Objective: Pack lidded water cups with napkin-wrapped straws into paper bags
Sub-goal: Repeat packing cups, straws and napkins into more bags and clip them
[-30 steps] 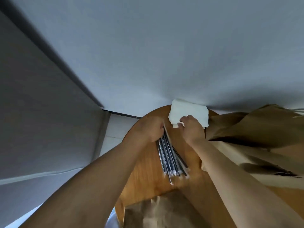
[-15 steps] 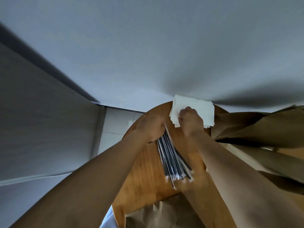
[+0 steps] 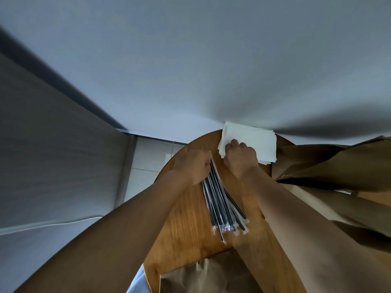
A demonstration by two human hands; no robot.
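Two bare forearms reached out from the bottom of the view over a round wooden surface (image 3: 186, 225) with a warm, visible grain. Nearest the camera, a creased brown paper bag (image 3: 203, 278) lay at the lower edge, cut off by the frame. Beyond it sat a bundle of straws (image 3: 222, 206), dark and thin, each in a clear shiny wrapper, fanned slightly at the near end. The left hand (image 3: 190, 166) was curled around the far end of the bundle, gripping it. Just right of it, the right hand (image 3: 240, 158) rested on the near left corner of a stack of white square napkins (image 3: 254, 140); its fingers were bent and seemed to pinch the top sheets, though the knuckles hid the fingertips. The stack lay at the far rim of the surface against a pale wall (image 3: 190, 60). To the right, larger brown paper bags (image 3: 330, 166) sprawled, folded and shadowed, running out of view. Pale floor tiles (image 3: 148, 159) showed left of the surface.
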